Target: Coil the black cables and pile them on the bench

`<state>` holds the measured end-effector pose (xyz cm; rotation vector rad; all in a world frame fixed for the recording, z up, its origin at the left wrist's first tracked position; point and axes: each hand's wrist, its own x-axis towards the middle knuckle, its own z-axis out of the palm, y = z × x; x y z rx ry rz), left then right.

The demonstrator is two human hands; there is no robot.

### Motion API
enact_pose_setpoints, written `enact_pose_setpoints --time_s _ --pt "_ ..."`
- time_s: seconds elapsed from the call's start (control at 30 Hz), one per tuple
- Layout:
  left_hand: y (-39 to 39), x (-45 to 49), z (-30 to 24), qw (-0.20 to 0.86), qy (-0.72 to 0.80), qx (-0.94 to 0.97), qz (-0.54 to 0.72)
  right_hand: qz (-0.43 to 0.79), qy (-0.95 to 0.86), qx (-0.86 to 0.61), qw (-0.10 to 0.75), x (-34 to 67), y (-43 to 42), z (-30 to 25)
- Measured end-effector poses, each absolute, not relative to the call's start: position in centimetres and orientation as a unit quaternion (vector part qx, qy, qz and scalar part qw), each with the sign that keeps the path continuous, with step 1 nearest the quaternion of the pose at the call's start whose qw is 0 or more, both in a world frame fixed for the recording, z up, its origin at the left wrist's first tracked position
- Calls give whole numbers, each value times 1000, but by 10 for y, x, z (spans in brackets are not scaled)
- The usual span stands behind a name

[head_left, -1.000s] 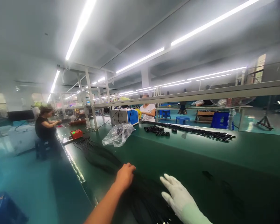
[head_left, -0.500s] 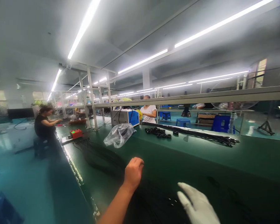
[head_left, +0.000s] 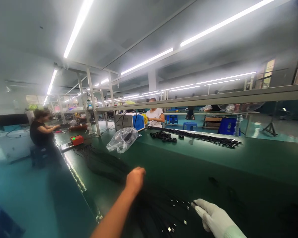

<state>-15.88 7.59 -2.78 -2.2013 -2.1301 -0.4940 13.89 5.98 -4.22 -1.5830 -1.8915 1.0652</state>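
My left hand (head_left: pixel 135 180), bare, is curled closed above the dark green table. What its fingers hold, if anything, is hidden. A loose spread of black cables (head_left: pixel 154 211) runs beneath and past it, their small metal plug ends scattered to the right. In a white glove, my right hand (head_left: pixel 215 213) pinches the dark end of a black cable (head_left: pixel 193 203) between thumb and fingers. More cables (head_left: pixel 99 160) trail off along the tabletop beyond my left hand.
A clear plastic bag (head_left: pixel 121 140) lies ahead, before a blue and grey machine (head_left: pixel 131 121). Coiled black cables (head_left: pixel 164 136) and a long cable bundle (head_left: pixel 203 137) lie along the far side. A red box (head_left: pixel 76 140) sits left. Two people are working beyond.
My right hand has gone from spread fingers to a pinch on a cable end. More cable ends show near it. The whole view has shifted, with the scene sliding left and slightly up.
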Motion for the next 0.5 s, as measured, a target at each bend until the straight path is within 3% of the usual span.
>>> enact_pose_setpoints --time_s 0.23,0.43,0.5 --pt "86 -204 -33 31 -643 -765 -32 282 -731 -590 194 150 59 -62" --pt "81 -200 -21 134 -650 -730 -162 173 -736 -647 101 156 49 -38" --pt "75 -196 -11 164 -644 -714 -222 156 -742 -641 119 161 48 -35"
